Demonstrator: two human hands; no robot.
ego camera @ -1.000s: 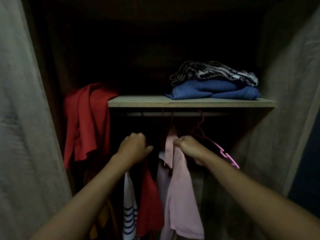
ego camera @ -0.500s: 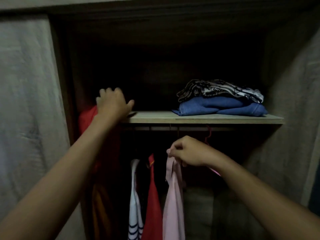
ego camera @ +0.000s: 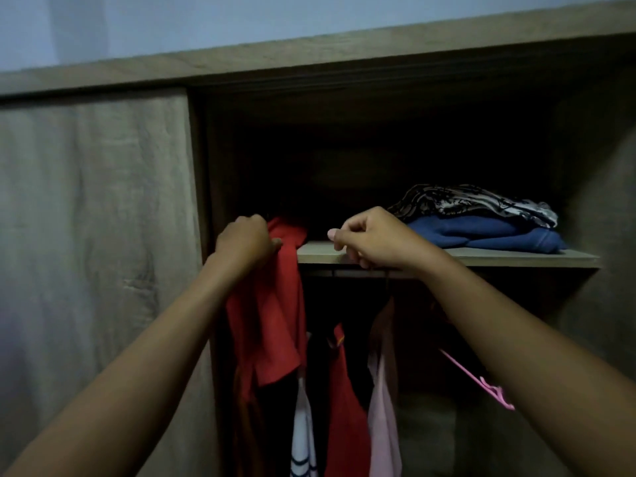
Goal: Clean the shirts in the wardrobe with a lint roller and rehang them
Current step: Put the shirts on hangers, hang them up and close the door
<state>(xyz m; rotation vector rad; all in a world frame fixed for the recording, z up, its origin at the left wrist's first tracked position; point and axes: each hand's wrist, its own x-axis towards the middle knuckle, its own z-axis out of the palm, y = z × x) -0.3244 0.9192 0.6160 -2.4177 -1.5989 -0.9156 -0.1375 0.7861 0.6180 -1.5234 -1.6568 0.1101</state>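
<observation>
Shirts, wardrobe interior, dim light. Item 1: red shirt (ego camera: 272, 311), draping over the left end of the shelf (ego camera: 516, 257) and hanging down the left side of the opening, long axis vertical. Left hand (ego camera: 246, 239) is closing on its upper fold at shelf height, fingers curled into the cloth. Right hand (ego camera: 375, 237) is hovering over the shelf's front edge just to the right of the shirt, fingers curled in a loose pinch; whether it is gripping anything cannot be told.

Item 2: hanging garments below the shelf: striped white shirt (ego camera: 303, 438), second red garment (ego camera: 344, 407), pink shirt (ego camera: 383, 390), all hanging lengthwise. Pink hanger (ego camera: 481, 383) is sitting bare to the right, partly hidden by the right forearm.

Item 3: folded blue garment (ego camera: 481, 235) with patterned cloth (ego camera: 475, 201) on top, right end of shelf.

Lint roller: not in view.

Judgement: red shirt lies left of and below the right hand; left hand is nearer and already on it, so lifting it off likely falls to that side.
</observation>
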